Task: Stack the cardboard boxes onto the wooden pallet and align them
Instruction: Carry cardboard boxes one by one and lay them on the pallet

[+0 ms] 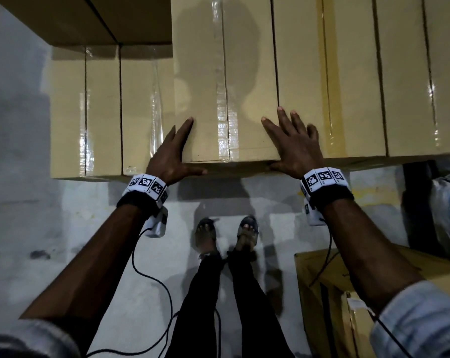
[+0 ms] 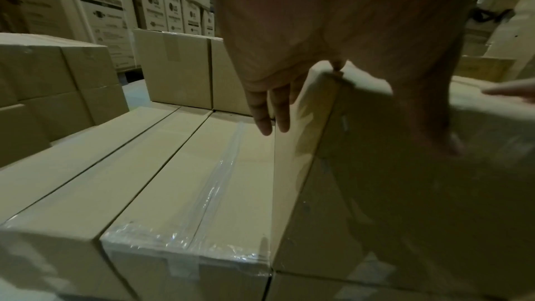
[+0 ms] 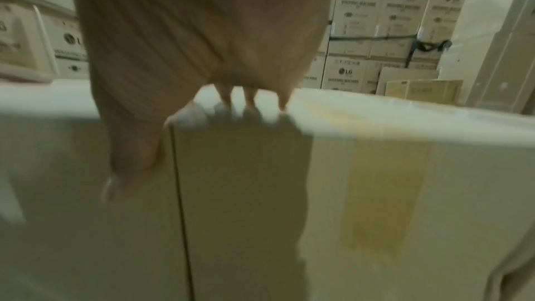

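Note:
A long tan cardboard box [image 1: 223, 86] with clear tape lies on the upper layer of a stack. My left hand [image 1: 182, 151] is at its near left corner, with straight fingers [image 2: 269, 111] along its left side and the thumb across its front face. My right hand [image 1: 283, 140] lies spread flat on the near right corner, over the seam with the neighbouring box [image 1: 301, 73]. Its fingers [image 3: 249, 97] reach over the top edge and its thumb presses the front face. No wooden pallet shows in any view.
Lower boxes [image 1: 102, 112] form a step to the left, and more upper boxes [image 1: 404, 73] lie to the right. A box [image 1: 322, 293] sits on the grey floor at lower right, beside a plastic-wrapped bundle [image 1: 448, 210]. Stacked printed cartons [image 3: 387, 15] stand behind. My feet [image 1: 226, 233] are close to the stack.

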### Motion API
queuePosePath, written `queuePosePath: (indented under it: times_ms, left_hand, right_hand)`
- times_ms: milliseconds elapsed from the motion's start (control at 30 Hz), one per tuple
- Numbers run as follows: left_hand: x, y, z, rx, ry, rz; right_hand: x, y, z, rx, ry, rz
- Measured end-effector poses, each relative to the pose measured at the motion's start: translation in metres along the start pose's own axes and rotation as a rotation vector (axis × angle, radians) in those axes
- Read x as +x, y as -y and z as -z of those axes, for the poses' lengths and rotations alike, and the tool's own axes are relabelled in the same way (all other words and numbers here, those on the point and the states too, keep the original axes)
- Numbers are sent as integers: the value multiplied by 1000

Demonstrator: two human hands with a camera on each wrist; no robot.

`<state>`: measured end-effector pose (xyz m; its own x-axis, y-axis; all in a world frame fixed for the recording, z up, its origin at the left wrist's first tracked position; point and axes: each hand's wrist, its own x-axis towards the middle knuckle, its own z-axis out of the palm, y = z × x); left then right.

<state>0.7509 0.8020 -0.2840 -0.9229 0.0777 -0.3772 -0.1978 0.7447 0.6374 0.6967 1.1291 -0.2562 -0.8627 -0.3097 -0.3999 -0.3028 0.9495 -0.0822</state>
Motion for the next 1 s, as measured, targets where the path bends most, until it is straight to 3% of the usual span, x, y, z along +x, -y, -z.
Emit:
queuePosePath:
  times_ms: [267,500,733,1000]
  left_hand:
    - [-105,-47,51,-85,-133,216]
    - [-193,-103,110,-120,-176,199]
    - [-233,-98,159,-231,-284,195]
    - [-273,-13,240,-273,-413,162]
  right_hand:
    - [-88,22,76,280,-20,-56]
    - [-157,61,133,426,-60,97]
    - [-134,132,179,442,-47,298]
    - [-84,277,204,364,-24,493]
